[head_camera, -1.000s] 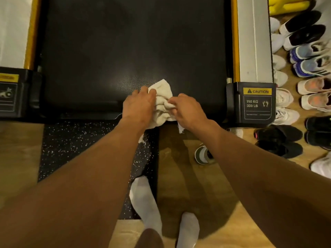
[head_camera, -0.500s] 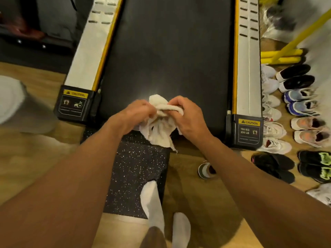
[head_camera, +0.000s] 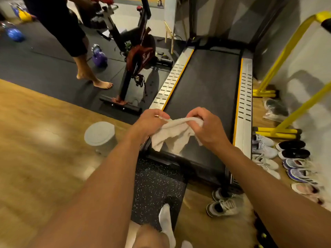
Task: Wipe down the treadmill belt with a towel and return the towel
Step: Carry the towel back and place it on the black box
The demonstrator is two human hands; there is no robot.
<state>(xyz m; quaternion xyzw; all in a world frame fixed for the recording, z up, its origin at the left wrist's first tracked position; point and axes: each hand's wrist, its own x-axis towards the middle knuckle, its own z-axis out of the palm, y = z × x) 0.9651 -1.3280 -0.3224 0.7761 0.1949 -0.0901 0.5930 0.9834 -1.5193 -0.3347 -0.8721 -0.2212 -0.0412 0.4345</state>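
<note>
We hold one white towel (head_camera: 176,134) up in both hands, clear of the treadmill belt (head_camera: 206,90); its loose lower edge hangs in front of the belt's near end and we cannot tell whether it brushes the surface. The left hand (head_camera: 149,123) is closed on the towel's left end, a single ring visible on one finger; the right hand (head_camera: 207,126) is closed on the right end, fingers curled over the bunched top edge. The belt runs away from us toward 12 o'clock, flanked by two silver side rails (head_camera: 171,83) with yellow inner edging, one on each side. At 6 o'clock lies one speckled black mat (head_camera: 157,187), and on it we see two white socked feet (head_camera: 165,219). At 9 o'clock from the hands, one round grey lidded bin (head_camera: 100,134) stands on the wooden floor (head_camera: 39,158). At 11 o'clock stands one exercise bike (head_camera: 138,56), with one purple kettlebell (head_camera: 99,57) beside it and one blue kettlebell (head_camera: 14,34) farther off toward 10 o'clock. A second person's bare legs (head_camera: 86,68), two feet on the dark flooring, stand near the bike. At 3 o'clock, shoes (head_camera: 293,153) line the wall in a row; blur prevents an exact count, but at least five pairs show, plus one grey pair (head_camera: 223,205) at 5 o'clock near the treadmill's rear corner. Yellow bars (head_camera: 284,51) rise at 2 o'clock.
</note>
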